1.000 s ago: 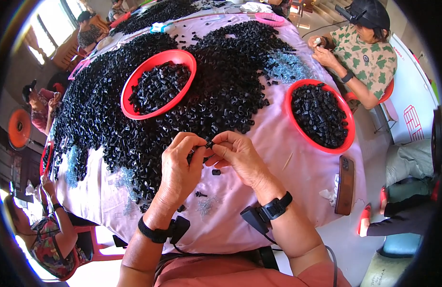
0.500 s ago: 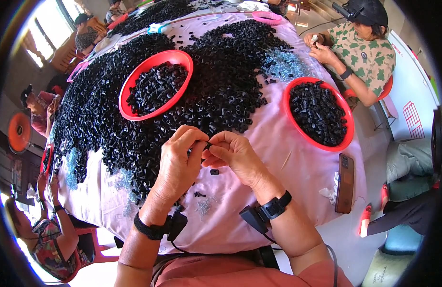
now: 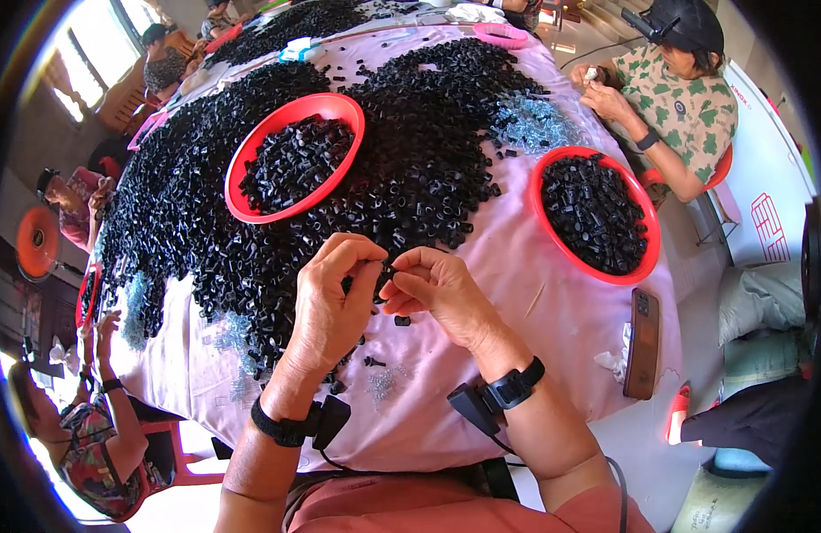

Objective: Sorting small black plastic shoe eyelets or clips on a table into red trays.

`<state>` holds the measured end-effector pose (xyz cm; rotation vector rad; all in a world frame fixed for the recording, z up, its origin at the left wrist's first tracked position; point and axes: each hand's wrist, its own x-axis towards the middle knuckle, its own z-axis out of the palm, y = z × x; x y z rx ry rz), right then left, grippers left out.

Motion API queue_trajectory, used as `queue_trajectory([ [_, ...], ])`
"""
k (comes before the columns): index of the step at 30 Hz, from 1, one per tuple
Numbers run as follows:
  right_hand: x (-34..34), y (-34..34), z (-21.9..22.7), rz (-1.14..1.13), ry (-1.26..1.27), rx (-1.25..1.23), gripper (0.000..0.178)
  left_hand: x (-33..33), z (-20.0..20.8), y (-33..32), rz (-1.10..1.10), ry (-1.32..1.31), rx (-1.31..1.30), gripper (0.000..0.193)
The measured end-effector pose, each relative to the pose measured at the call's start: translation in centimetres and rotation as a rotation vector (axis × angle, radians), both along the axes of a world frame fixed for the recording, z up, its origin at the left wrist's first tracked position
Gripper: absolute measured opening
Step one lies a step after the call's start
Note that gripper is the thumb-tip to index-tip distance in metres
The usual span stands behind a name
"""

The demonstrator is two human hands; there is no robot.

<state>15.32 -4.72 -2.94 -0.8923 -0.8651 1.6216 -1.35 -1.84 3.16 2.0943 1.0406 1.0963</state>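
My left hand (image 3: 333,289) and my right hand (image 3: 434,293) meet over the near part of the table, thumbs and fingers pinched close together. Between the fingertips sits a small black plastic part (image 3: 388,269), mostly covered by the fingers; its exact shape cannot be made out. Both hands appear closed on it. Just below the right fingers lies a loose black cap (image 3: 402,321) on the pink cloth. Nearer to me are a black stemmed piece (image 3: 375,361) and a little heap of clear tiny pieces (image 3: 382,385).
A wide pile of black plastic parts (image 3: 419,133) covers the table (image 3: 508,355). Two red basins (image 3: 230,178) (image 3: 657,258) hold more. Clear pieces (image 3: 539,123) lie at the right, near a toothpick (image 3: 535,300) and phone (image 3: 641,346). Co-workers sit around, one in a camouflage shirt (image 3: 677,115).
The view has shifted slightly. My hands stay together in almost the same place, with small finger movements around the black part. The co-worker at lower left has moved their hands.
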Motion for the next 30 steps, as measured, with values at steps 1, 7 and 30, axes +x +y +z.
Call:
queue_trajectory([
  [1,0.0,0.0,-0.1,-0.001,-0.013,0.002,0.020,0.0,-0.2,0.0,-0.004,-0.017,-0.016,0.010],
  [7,0.0,-0.1,-0.1,0.008,-0.024,0.012,0.022,0.0,-0.1,-0.3,-0.016,-0.112,-0.138,0.010],
  [30,0.0,-0.1,0.1,0.039,-0.031,0.017,0.018,-0.5,-1.1,-0.5,0.073,0.002,-0.175,0.009],
])
